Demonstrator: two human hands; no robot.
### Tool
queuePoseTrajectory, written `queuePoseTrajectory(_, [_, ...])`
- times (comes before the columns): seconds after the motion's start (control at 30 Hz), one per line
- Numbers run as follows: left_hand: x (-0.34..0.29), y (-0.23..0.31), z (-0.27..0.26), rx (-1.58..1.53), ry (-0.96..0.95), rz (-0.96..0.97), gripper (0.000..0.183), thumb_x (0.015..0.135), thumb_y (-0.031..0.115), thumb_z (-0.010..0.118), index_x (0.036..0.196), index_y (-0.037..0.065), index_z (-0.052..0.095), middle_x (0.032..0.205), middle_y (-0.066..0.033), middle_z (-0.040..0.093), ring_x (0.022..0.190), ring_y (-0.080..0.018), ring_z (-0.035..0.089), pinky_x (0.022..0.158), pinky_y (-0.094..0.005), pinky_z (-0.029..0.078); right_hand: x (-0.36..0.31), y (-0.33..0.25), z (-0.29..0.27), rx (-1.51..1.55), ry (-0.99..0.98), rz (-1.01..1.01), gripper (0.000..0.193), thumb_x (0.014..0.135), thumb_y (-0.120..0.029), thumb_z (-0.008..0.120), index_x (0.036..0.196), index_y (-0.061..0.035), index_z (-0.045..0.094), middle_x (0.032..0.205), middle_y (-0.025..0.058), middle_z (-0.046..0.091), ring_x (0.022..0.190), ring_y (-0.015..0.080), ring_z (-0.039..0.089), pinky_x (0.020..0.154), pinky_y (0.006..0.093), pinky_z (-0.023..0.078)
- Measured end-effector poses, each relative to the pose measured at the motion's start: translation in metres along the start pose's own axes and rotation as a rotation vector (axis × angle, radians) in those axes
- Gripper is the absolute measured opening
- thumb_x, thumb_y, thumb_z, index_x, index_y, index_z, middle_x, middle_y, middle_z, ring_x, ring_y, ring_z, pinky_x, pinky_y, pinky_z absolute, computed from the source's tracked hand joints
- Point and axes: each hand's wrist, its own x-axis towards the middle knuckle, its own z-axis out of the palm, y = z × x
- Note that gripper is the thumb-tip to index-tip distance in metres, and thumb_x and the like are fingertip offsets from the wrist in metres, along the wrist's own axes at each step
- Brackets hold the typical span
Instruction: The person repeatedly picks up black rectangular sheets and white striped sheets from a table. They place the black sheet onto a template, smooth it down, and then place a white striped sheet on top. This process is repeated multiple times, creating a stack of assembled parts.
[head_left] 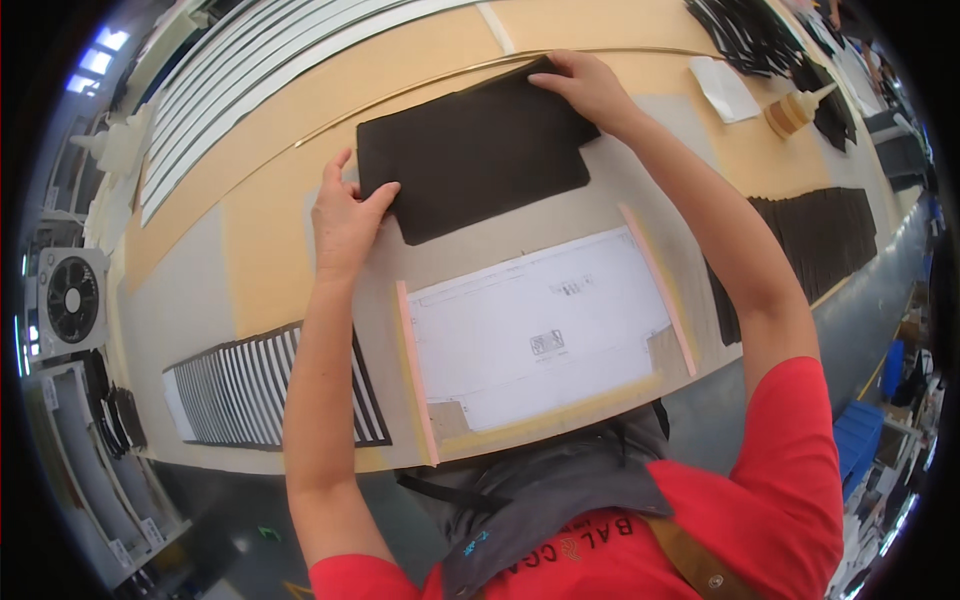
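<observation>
Two hands [345, 228] pinch one black piece [470, 160] beyond one white drawing [500, 330] flanked by two pink strips [417, 374].

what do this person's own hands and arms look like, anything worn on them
Both the left hand and right hand are bare, with no gloves, rings or watch showing. The forearms are uncovered too. Short, plain red sleeves cover the upper arms; no cables or markings show on the arms.
</observation>
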Motion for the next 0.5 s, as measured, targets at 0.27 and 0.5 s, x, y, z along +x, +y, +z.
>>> queuePoseTrajectory(0.27, [-0.039,-0.002,-0.014,0.191,0.262,0.261,0.075,0.086,0.022,0.088,0.152,0.008,0.055,0.120,-0.0061,0.064,0.097,-0.0144,0.058,0.082,-0.0288,0.050,-0.053,-0.032,-0.115,-0.224,-0.068,-0.122,0.029,0.096,-0.028,0.076,0.114,-0.0057,0.073,0.100,0.0098,0.076,0.096,0.0234,0.070,0.089,0.0385,0.055])
queuePoseTrajectory(0.5, [-0.195,0.102,-0.005,-0.355,-0.243,0.348,0.040,0.098,0.000,0.066,0.138,0.003,0.063,0.111,-0.0043,0.062,0.094,-0.0114,0.057,0.079,-0.0226,0.046,-0.165,-0.029,-0.186,-0.340,-0.434,0.027,0.019,0.097,-0.020,0.073,0.108,-0.0053,0.072,0.098,0.0092,0.074,0.095,0.0248,0.070,0.088,0.0387,0.055])
